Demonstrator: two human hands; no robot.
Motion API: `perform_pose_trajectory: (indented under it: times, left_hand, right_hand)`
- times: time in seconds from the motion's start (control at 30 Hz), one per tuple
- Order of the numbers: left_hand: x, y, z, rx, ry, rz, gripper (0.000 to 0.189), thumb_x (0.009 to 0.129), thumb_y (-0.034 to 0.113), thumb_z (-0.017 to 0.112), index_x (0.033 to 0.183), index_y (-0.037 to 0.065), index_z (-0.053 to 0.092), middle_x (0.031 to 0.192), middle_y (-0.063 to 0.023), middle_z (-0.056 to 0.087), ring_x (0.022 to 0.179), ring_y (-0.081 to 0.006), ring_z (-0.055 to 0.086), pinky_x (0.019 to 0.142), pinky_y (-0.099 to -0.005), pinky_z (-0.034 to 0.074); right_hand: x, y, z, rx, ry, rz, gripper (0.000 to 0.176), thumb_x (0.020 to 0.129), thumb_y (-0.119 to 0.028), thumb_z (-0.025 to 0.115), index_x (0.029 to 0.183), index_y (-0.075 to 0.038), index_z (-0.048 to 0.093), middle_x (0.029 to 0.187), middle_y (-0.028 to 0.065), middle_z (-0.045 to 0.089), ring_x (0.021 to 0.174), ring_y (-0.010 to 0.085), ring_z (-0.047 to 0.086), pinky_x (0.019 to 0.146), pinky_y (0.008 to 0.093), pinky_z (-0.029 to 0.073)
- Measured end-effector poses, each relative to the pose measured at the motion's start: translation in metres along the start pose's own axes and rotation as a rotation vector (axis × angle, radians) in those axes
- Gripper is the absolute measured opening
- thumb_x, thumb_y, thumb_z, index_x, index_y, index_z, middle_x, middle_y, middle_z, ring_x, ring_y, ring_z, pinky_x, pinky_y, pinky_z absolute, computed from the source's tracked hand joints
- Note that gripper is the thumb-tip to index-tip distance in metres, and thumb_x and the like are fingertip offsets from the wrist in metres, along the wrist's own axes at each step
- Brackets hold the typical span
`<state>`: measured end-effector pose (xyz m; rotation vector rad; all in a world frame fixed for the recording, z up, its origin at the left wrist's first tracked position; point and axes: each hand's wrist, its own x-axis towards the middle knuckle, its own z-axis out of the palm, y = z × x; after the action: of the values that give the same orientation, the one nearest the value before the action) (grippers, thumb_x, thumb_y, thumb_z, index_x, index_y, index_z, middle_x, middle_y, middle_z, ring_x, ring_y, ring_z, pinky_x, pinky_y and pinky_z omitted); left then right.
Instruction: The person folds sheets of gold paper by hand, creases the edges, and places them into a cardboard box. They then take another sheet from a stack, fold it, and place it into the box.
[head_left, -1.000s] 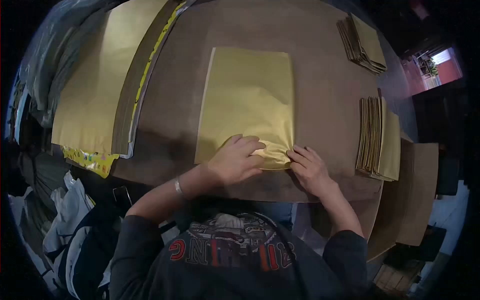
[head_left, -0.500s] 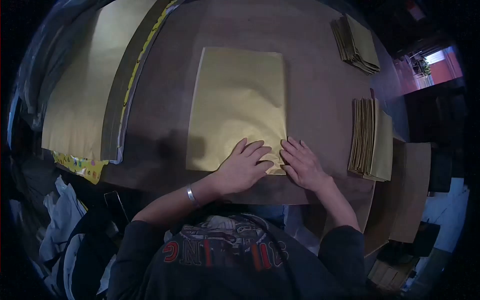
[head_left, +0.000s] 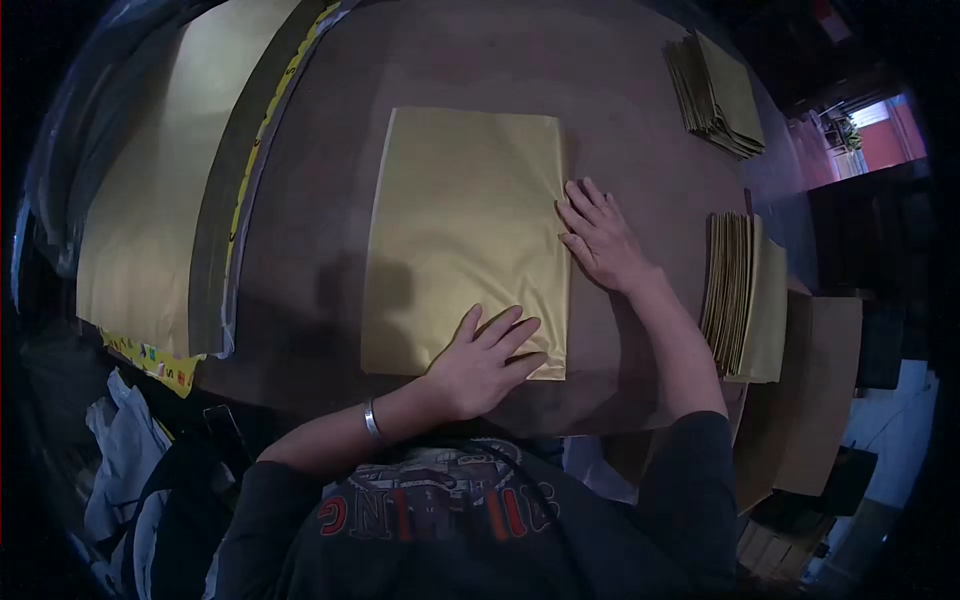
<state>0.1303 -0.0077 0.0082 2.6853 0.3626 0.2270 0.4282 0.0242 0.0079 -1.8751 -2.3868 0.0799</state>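
A folded sheet of gold-brown paper (head_left: 460, 210) lies flat on the brown table (head_left: 620, 130), with soft creases in its lower right part. My left hand (head_left: 485, 365) rests on the paper's lower edge, its fingers spread and holding nothing. Higher up, at the right edge of the sheet, my right hand (head_left: 605, 238) lies with fingers apart, the fingertips touching that edge and the palm over the table. A silver bracelet (head_left: 372, 419) circles my left wrist.
Large gold-brown sheets (head_left: 150, 190) lie at the left, above yellow printed wrapping (head_left: 160, 365). Two stacks of folded paper, one at the far right (head_left: 715, 95) and a nearer one (head_left: 745, 300), stand near the right edge. An open cardboard box (head_left: 800, 400) is beside the table.
My right hand has slid up the right edge of the paper, away from my body. My left hand remains on the lower part. The view has shifted slightly.
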Motion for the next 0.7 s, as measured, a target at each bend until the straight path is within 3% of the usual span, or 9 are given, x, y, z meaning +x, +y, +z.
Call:
perform_pose_trajectory:
  times: [0.4,0.57,0.7]
  left_hand:
    - [-0.001,-0.003,0.008,-0.032,0.01,0.012,0.045,0.091,0.031,0.048,0.134,0.019,0.055,0.153,-0.0119,0.034,0.144,-0.031,0.027,0.112,-0.0627,0.019]
    - [-0.001,-0.017,0.0,-0.085,0.023,-0.009,0.041,0.09,0.033,0.055,0.129,0.018,0.058,0.15,-0.0107,0.038,0.141,-0.0298,0.031,0.112,-0.0596,0.021]
    - [-0.005,-0.048,-0.022,0.024,0.144,-0.178,0.05,0.083,0.039,0.066,0.129,0.019,0.058,0.143,-0.0099,0.043,0.138,-0.0299,0.034,0.108,-0.0584,0.026]
  right_hand:
    - [0.06,0.033,0.008,-0.028,-0.025,0.105,0.051,0.1,-0.038,0.042,0.144,-0.011,0.043,0.156,0.0095,0.03,0.146,0.0346,0.021,0.118,0.0539,0.019]
    - [0.059,0.034,0.013,-0.047,0.015,0.139,0.05,0.1,-0.035,0.043,0.143,-0.011,0.042,0.155,0.0096,0.032,0.145,0.035,0.023,0.117,0.053,0.021]
    - [0.054,0.035,0.009,-0.078,0.051,0.142,0.046,0.099,-0.034,0.046,0.139,-0.011,0.048,0.154,0.0099,0.034,0.145,0.0351,0.024,0.116,0.0538,0.023]
